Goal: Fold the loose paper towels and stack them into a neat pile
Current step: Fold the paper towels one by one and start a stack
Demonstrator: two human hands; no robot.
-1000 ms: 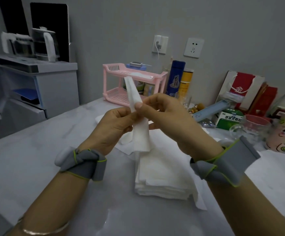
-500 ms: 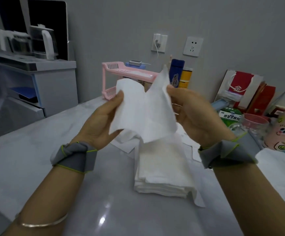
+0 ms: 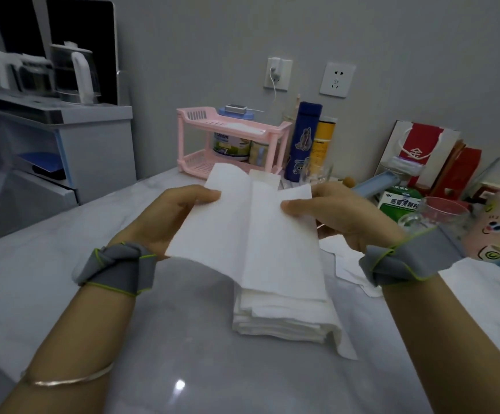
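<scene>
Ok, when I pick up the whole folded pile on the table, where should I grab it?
Probably its left long edge, coming from the left with fingers slid under and thumb on top: the pile lies flat and its layers line up there. On the right a loose corner trails out and loose sheets lie alongside, so a grip there could snag.

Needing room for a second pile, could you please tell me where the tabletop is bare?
Bare tabletop lies left of the folded pile, under the left hand, and nearer you. The right side is crowded: loose towels, glass cup, medicine box.
</scene>
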